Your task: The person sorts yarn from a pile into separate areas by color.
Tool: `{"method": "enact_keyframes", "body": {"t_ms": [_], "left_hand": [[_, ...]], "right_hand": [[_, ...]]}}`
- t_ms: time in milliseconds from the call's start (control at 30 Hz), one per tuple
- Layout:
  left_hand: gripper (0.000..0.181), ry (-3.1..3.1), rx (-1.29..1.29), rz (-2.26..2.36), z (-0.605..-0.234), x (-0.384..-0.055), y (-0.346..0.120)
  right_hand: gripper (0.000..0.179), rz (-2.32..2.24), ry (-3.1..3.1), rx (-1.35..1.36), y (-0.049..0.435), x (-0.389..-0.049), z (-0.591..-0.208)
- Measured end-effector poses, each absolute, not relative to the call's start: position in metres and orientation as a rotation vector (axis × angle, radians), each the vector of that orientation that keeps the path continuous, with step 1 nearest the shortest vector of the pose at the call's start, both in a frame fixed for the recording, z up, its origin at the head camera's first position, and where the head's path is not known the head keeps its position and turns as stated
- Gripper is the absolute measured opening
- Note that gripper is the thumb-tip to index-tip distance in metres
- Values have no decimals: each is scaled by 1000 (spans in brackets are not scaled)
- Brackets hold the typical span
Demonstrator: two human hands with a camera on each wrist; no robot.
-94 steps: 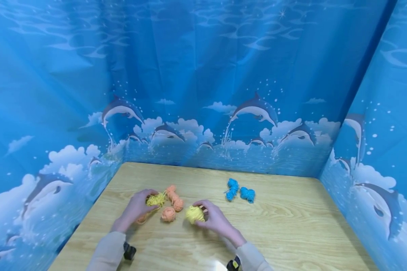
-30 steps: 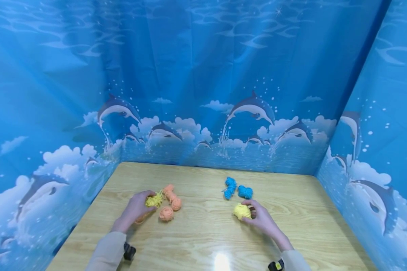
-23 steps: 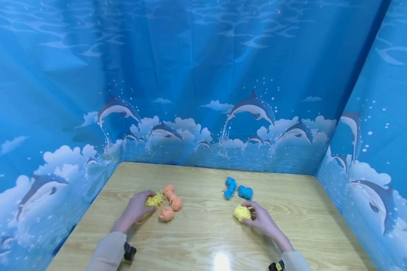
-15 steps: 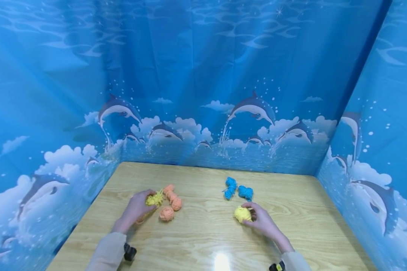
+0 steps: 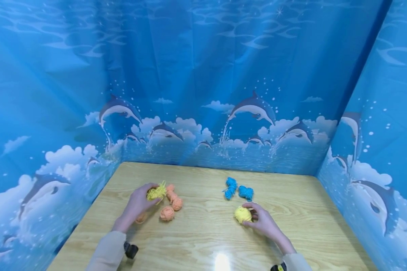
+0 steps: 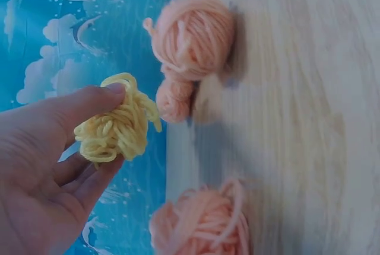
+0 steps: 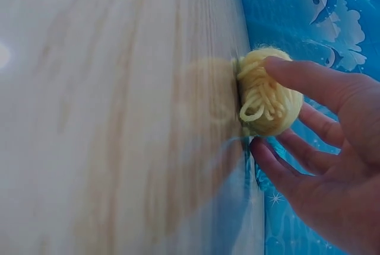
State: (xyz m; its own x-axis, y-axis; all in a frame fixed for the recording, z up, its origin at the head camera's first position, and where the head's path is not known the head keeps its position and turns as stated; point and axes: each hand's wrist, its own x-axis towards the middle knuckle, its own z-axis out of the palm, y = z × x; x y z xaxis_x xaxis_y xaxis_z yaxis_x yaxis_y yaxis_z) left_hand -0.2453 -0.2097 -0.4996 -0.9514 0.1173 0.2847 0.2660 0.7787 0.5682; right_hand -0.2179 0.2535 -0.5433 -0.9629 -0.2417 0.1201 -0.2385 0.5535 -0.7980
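Head view: A wooden worktop [image 5: 196, 244] stands before a dolphin-printed backdrop [image 5: 203, 75].
Left hand [image 5: 136, 204]: Thumb and fingers pinch the loose yellow bundle [image 5: 157, 192], which looks raised off the worktop.
Right hand [image 5: 264, 223]: Thumb and fingers clasp the yellow ball [image 5: 242, 215], which seems to rest on the worktop, near the blue skeins [image 5: 246, 193] beyond it.
Peach ball [image 5: 167, 213]: Lies near the left hand, with a peach twist [image 5: 172, 195] just beyond it and a peach bunch [image 5: 141, 218] partly hidden by that hand.
Change: The left hand has lifted its yellow bundle a little, while the right hand has stayed put; the bundle's weight therefore seems borne by the fingers alone, and the yellow ball, shifted away from the peach ball, looks settled.
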Motion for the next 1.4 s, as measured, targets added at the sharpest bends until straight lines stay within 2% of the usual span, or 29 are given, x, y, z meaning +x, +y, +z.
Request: {"method": "enact_keyframes", "body": {"t_ms": [133,433,1400], "left_hand": [[50,-2723,-307,-962,-494,-246,-204],[57,-2744,-253,-1072,-482,-244,-192],[53,-2660,-311,-1130,-477,-246,-162]], "right_hand": [[59,-1440,2758,-435,255,-218,-542],[46,-1466,2768,-429,256,-215,-541],[43,-1438,2792,-391,255,-212,-540]]}}
